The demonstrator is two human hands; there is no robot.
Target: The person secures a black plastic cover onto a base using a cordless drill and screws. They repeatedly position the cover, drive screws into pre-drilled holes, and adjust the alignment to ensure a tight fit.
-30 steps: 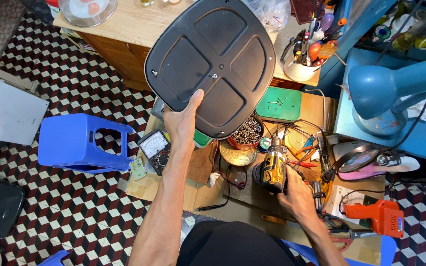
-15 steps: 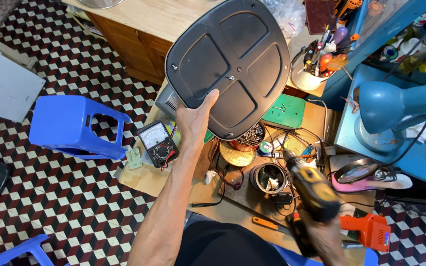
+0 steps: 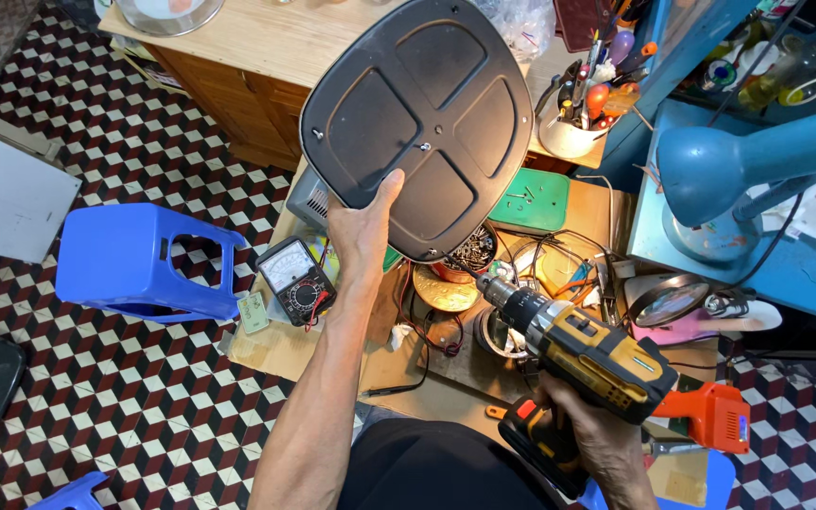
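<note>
Left hand [image 3: 363, 229] grips the lower edge of the black oval plate [image 3: 417, 123], raised above the cluttered desk [image 3: 280, 349]; right hand [image 3: 589, 442] clasps a yellow-black drill [image 3: 586, 364] just below the plate

Bright, even light, soft shadows, sharp focus throughout, with wide-angle bending toward the edges.

Matt black plastic panel [image 3: 417, 123] — glossy blue plastic stool [image 3: 144, 260].

Small repair workshop: cluttered wooden bench [image 3: 295, 349] with analog multimeter [image 3: 297, 281], tin of screws [image 3: 469, 253], magnifier [image 3: 665, 300], blue desk lamp [image 3: 748, 175], tool cup [image 3: 573, 132].
</note>
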